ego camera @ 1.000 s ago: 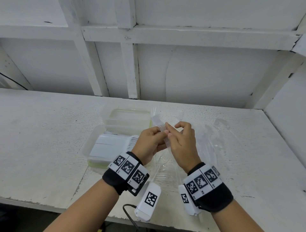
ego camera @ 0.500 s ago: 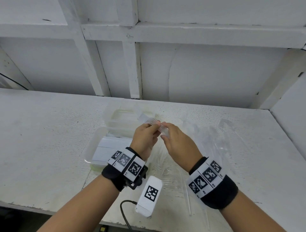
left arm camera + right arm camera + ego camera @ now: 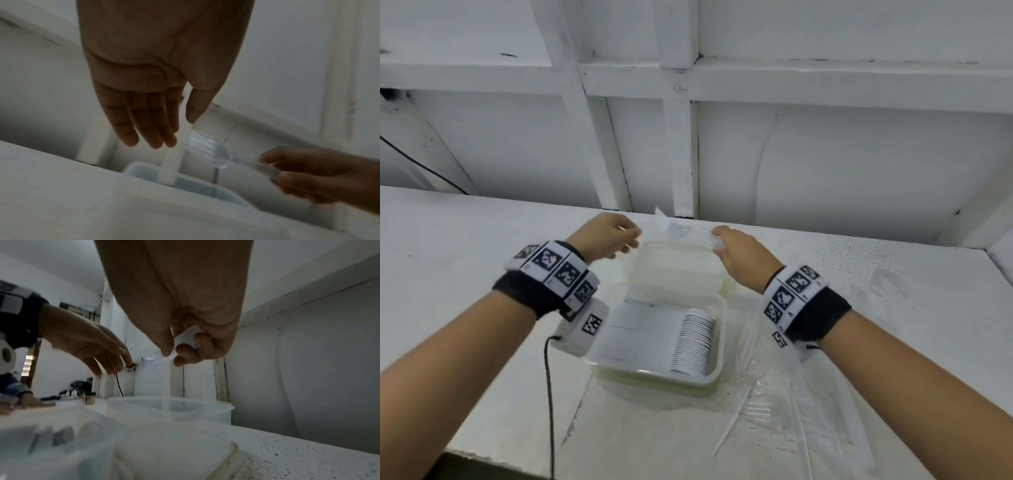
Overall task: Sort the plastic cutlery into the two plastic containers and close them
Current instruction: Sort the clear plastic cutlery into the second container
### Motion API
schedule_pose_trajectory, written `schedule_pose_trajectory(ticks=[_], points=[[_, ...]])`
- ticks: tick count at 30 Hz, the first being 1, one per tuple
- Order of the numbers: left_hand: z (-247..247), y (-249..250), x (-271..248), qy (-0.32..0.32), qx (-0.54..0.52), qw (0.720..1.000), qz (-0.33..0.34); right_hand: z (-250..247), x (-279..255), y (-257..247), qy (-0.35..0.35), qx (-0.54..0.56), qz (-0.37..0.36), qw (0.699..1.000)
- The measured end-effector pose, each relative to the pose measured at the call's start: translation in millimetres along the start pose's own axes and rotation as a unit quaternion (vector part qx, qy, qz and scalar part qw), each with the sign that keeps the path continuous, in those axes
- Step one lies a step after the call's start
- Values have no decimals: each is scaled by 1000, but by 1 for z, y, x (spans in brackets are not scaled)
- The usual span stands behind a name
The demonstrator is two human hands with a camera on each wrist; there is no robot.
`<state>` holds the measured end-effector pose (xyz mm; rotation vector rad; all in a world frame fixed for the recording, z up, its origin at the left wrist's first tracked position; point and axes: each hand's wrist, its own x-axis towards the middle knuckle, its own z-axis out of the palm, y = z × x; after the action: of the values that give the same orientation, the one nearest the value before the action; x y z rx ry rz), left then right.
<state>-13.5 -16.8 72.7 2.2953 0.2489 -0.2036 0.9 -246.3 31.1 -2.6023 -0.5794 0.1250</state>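
Two clear containers on the white table (image 3: 465, 274): near container (image 3: 717, 342) holds one packed row of white cutlery (image 3: 693, 341), far container (image 3: 674, 263) sits just behind it, both lids off. Loose clear cutlery (image 3: 767, 394) lies right of them; too transparent to count. Right hand (image 3: 739, 253) pinches a stack of clear forks (image 3: 207, 151) by the handles, above the far container. Left hand (image 3: 604, 236) holds nothing, fingers straight; only the left wrist view confirms that and shows the tines. White panelled wall behind.

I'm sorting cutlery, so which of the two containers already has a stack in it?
The near container, closest to the person; the far container looks empty.
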Motion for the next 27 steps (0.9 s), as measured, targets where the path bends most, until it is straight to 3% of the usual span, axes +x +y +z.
schedule_pose_trajectory(ticks=[2,6,14,20,27], points=[[-13,-15,21,28,80,996,-13,9,22,-2,-52,-30,1,998],[-11,-42,48,-3,211,975,-74,25,50,-8,-138,-87,-1,987],[11,-60,66,-49,62,991,-108,40,73,-9,-225,-117,19,967],[10,-62,68,-53,39,992,-109,41,87,-17,-289,-165,17,943],[8,-65,69,-55,22,991,-117,43,89,-20,-292,-87,22,952]])
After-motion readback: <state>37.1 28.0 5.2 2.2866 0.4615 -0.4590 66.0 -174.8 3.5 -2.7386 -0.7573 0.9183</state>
